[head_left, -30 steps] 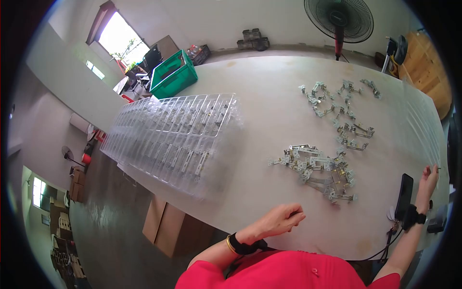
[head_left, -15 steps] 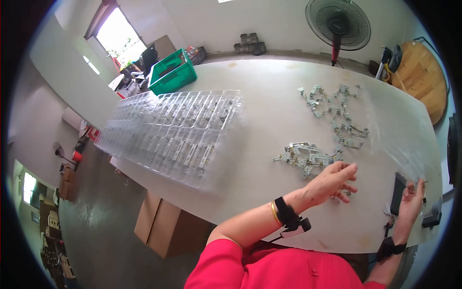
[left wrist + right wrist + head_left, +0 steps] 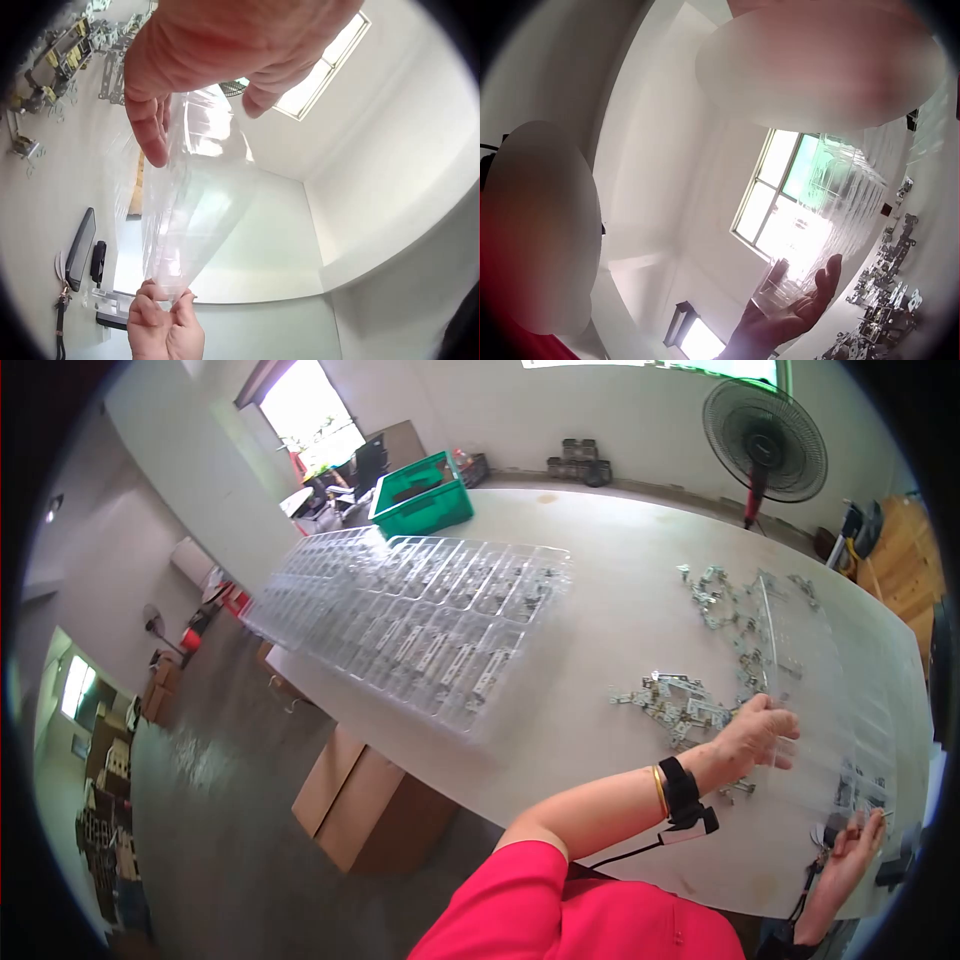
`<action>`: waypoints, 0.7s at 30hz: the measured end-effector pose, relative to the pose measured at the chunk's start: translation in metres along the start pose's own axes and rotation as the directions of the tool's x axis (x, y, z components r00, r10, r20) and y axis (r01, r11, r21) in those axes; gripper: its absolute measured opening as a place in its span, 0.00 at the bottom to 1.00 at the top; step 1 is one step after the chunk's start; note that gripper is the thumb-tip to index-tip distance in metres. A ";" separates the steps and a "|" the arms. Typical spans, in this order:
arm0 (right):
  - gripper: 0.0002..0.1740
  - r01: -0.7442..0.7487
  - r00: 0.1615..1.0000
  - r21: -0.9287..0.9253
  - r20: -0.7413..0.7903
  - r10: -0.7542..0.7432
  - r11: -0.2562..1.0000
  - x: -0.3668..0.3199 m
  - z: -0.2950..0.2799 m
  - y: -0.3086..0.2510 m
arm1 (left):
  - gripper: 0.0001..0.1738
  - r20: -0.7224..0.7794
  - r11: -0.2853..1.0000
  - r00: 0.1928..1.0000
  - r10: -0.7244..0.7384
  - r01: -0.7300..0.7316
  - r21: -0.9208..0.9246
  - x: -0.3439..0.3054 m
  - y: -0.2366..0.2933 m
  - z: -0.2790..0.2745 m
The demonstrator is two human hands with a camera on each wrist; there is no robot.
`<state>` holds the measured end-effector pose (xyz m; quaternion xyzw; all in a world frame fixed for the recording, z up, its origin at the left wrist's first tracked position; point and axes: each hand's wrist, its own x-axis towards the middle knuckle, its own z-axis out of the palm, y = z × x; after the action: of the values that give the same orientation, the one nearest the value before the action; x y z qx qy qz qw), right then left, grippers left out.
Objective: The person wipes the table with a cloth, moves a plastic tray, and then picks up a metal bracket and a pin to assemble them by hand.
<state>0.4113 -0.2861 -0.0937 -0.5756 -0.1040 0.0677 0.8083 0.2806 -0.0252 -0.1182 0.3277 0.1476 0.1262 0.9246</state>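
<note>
A clear, compartmented plastic tray [image 3: 825, 660] is raised at the right of the table, tilted, between both hands. My left hand [image 3: 755, 735] grips its near left edge; in the left wrist view the sheet passes between thumb and fingers. My right hand [image 3: 165, 322] pinches the tray's other end between thumb and fingertips. Small metal brackets [image 3: 675, 705] lie in a loose heap just left of the left hand. A farther group of brackets [image 3: 712, 600] stretches behind it, partly seen through the plastic.
Filled clear trays [image 3: 430, 630] overlap along the table's left side. A green crate [image 3: 425, 510] stands at the far left corner. By the right hand lie a dark phone [image 3: 81, 247], keys [image 3: 60, 270] and a black box [image 3: 111, 322]. A cardboard box [image 3: 370, 800] is on the floor.
My left hand has moved right, past the bracket heap, to the tray's edge. The right hand has come nearer the body, and the plastic has lifted off the right side. The head view has shifted.
</note>
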 end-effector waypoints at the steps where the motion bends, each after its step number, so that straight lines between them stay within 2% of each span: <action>1: 0.15 -0.011 1.000 -0.013 0.019 0.011 1.000 0.004 -0.005 0.001 | 0.34 0.029 1.000 1.000 0.008 -0.008 0.001 -0.004 0.002 0.005; 3: 0.16 -0.024 0.999 -0.019 0.045 0.025 1.000 0.009 -0.010 0.002 | 0.33 0.052 1.000 0.998 0.022 -0.023 0.008 -0.015 0.011 0.016; 5: 0.19 -0.185 0.981 0.048 -0.043 0.187 0.982 0.012 -0.015 0.000 | 0.33 0.070 0.992 0.990 0.119 -0.122 0.038 -0.039 0.024 0.027; 6: 0.23 -0.263 0.964 0.084 0.070 0.257 0.961 0.020 -0.034 0.003 | 0.33 0.065 0.992 0.991 0.121 -0.123 0.037 -0.048 0.029 0.032; 7: 0.23 -0.264 0.964 0.082 0.069 0.259 0.961 0.019 -0.033 -0.002 | 0.34 0.064 0.978 0.979 0.195 -0.199 0.056 -0.055 0.033 0.036; 8: 0.22 -0.332 0.922 0.122 0.251 0.294 0.936 0.016 -0.028 -0.009 | 0.34 0.068 0.960 0.962 0.266 -0.270 0.073 -0.063 0.037 0.039; 9: 0.21 -0.399 0.853 0.148 0.421 0.307 0.905 0.012 -0.022 -0.016 | 0.34 0.078 0.962 0.963 0.258 -0.263 0.069 -0.073 0.042 0.040; 10: 0.21 -0.386 0.863 0.148 0.406 0.301 0.910 0.008 -0.016 -0.022 | 0.35 0.071 0.943 0.946 0.317 -0.322 0.082 -0.084 0.047 0.041; 12: 0.17 -0.373 0.768 0.157 0.605 0.209 0.914 0.000 0.002 -0.033 | 0.34 0.042 0.912 0.916 0.398 -0.400 0.087 -0.109 0.059 0.042; 15: 0.14 -0.347 0.805 0.172 0.560 0.198 0.922 -0.024 0.034 -0.045 | 0.32 -0.069 0.893 0.891 0.449 -0.446 0.050 -0.164 0.083 0.037; 17: 0.13 -0.335 0.838 0.134 0.495 0.230 0.933 -0.038 0.050 -0.043 | 0.30 -0.129 0.850 0.841 0.526 -0.526 0.032 -0.206 0.097 0.029; 18: 0.13 -0.329 0.864 0.084 0.430 0.264 0.940 -0.041 0.055 -0.040 | 0.30 -0.142 0.814 0.802 0.580 -0.577 0.065 -0.225 0.101 0.022; 19: 0.13 -0.334 0.864 0.092 0.429 0.265 0.938 -0.041 0.057 -0.034 | 0.30 -0.150 0.775 0.761 0.631 -0.624 0.098 -0.242 0.104 0.013; 21: 0.11 -0.406 0.718 0.052 0.635 0.283 0.912 -0.042 0.062 -0.016 | 0.28 -0.251 0.689 0.644 0.723 -0.701 0.185 -0.275 0.106 0.005</action>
<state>0.3556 -0.2441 -0.0626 -0.4519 -0.2449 0.4106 0.7532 0.0134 -0.0383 0.0060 0.3681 0.1519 0.5227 0.7538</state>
